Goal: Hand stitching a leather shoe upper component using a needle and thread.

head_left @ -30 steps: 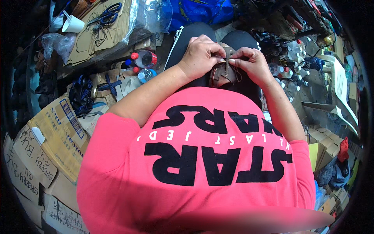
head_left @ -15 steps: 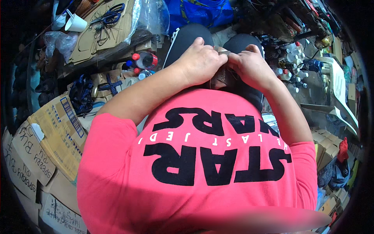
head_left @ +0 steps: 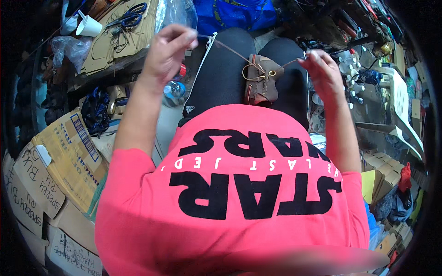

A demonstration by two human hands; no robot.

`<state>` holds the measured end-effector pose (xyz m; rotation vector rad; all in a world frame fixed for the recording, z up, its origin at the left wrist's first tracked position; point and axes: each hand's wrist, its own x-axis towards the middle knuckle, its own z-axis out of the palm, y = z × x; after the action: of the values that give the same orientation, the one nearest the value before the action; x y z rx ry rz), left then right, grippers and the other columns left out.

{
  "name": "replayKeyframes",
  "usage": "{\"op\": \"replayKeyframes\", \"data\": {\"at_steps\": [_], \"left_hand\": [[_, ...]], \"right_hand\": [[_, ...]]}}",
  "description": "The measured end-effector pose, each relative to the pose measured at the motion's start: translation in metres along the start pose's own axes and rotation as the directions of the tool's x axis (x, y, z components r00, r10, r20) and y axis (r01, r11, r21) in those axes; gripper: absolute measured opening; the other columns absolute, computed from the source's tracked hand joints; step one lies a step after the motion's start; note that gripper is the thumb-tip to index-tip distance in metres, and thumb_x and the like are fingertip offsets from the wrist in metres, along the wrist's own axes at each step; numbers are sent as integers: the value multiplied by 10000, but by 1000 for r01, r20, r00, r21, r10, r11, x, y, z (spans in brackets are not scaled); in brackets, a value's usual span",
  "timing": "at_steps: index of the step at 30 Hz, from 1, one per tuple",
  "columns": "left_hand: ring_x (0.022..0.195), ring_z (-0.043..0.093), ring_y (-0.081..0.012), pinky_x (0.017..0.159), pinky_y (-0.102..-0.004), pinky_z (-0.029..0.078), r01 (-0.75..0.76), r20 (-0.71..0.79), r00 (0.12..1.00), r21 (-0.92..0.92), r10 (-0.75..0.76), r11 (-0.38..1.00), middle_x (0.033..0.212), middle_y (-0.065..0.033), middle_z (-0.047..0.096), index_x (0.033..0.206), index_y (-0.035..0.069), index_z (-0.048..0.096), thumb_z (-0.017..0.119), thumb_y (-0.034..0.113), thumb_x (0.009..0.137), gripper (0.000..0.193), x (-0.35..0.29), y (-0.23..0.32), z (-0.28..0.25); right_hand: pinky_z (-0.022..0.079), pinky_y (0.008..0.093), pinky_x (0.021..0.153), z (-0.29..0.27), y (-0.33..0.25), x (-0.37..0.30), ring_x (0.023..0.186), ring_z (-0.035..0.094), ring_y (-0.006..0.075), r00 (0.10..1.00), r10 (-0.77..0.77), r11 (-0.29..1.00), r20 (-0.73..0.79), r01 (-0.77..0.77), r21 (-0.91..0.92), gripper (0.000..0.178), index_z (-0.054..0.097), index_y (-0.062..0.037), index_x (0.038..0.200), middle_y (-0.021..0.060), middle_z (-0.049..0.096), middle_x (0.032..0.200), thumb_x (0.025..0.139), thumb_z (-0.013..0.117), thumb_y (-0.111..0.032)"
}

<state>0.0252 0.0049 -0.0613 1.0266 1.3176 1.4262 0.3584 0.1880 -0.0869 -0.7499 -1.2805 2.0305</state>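
Note:
A brown leather shoe upper (head_left: 263, 82) lies on my lap between my thighs, with thin lace running through its eyelets. Up and to the left, my left hand (head_left: 169, 49) pinches one end of the shoelace (head_left: 232, 49), which stretches taut from the shoe. On the right, my right hand (head_left: 323, 71) is closed with its fingers pinched on the other lace end. A loose loop of lace hangs at the left side of the shoe, and the two strands cross at its top.
Scissors (head_left: 130, 17) lie on brown card pieces at the upper left, near a white cup (head_left: 89, 25). A blue bag (head_left: 235, 14) sits ahead of my knees. Several small bottles (head_left: 352, 76) stand to the right beside a white plastic chair (head_left: 401, 106). Cardboard boxes (head_left: 69, 161) crowd the left.
My hands have moved apart from close together over the shoe, left hand to the upper left, right hand to the right. The lace is drawn out between them, uncovering the shoe.

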Motion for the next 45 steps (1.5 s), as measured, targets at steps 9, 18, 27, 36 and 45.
{"op": "replayKeyframes", "data": {"at_steps": [9, 18, 27, 36, 45], "left_hand": [[506, 402, -103, 542, -256, 369, 80, 93, 995, -631, -27, 772, 625, 9, 471, 856, 118, 529, 493, 204, 976, 152, 5, -23, -34], [922, 587, -142, 828, -293, 467, -215, 390, 918, 638, -70, 740, 1020, -62, 642, 1229, 133, 598, 648, 176, 855, 380, 50, -17, 52], [966, 612, -340, 825, -410, 476, -458, 654, 707, 714, -270, 530, 1041, -162, 645, 1144, 115, 623, 749, 224, 731, 445, 77, -22, 96], [832, 602, -254, 735, -345, 469, -410, 569, 821, 539, 41, 736, 873, -101, 623, 941, 51, 639, 813, 143, 633, 366, 74, -54, 100], [884, 581, -212, 778, -326, 458, -241, 593, 795, 503, -129, 830, 940, -73, 620, 970, 64, 665, 817, 203, 662, 370, 80, -53, 99]], "right_hand": [[358, 233, 553, 3, -19, -12, 581, 405, 49, 980, 46, 978, -192, -83, -191, 178, 536, -111, 870, -53, 458, 690, 955, 555, -266], [405, 312, 958, 10, -41, 18, 1127, 498, 144, 886, 420, 552, 197, -77, -831, 483, 544, -75, 1311, 47, 548, 1284, 882, 629, -280], [475, 381, 695, 55, -18, 32, 785, 637, 298, 829, 430, 141, 357, 329, -934, 305, 644, -22, 995, 167, 653, 831, 742, 738, -165], [458, 348, 770, 7, -7, -13, 818, 565, 267, 988, 18, 350, 151, 135, -927, 314, 626, -108, 1196, 126, 555, 884, 886, 608, -155], [443, 279, 685, 15, -15, -51, 781, 592, 158, 974, -95, 432, 205, 226, -873, 162, 728, -98, 951, 55, 629, 792, 793, 694, -82]]}}
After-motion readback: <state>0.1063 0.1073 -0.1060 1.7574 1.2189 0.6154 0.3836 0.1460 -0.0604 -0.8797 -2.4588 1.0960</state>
